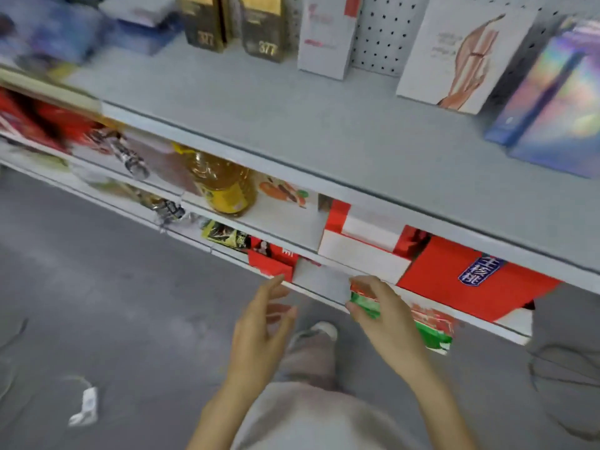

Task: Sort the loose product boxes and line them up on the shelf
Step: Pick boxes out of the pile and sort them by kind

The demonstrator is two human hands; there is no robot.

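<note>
Grey shop shelving (292, 125) is running at a slant across the view, with a grey floor (97, 287) spreading out below it. A person is standing close to it, both bare arms reaching toward the lower shelf (513, 326).

The left hand (263, 323) is hovering open, fingers loose and slightly spread, holding nothing, its fingertips just beside a small red box (271, 258) at the shelf's edge. The right hand (386, 313) is curling its thumb and fingers round a green-and-red box (433, 334), which is sticking out past the shelf's front edge, tilted. A pale grey box (319, 282) is sitting between the two hands at the shelf's lip; whether the right fingertips are touching it I cannot tell, as the picture is blurring there.

Behind the hands, a white-and-red box (360, 254) is lying beside a large red box with a blue label (454, 287). One level up, a bottle of yellow oil (220, 183) is standing. On the top shelf, two black-and-gold boxes (233, 27) are standing upright side by side, near a tall white box (324, 43), a white box with a printed figure (454, 60) and a shimmering blue box (558, 102). The person's pale shoe (316, 332) is showing below the hands.
</note>
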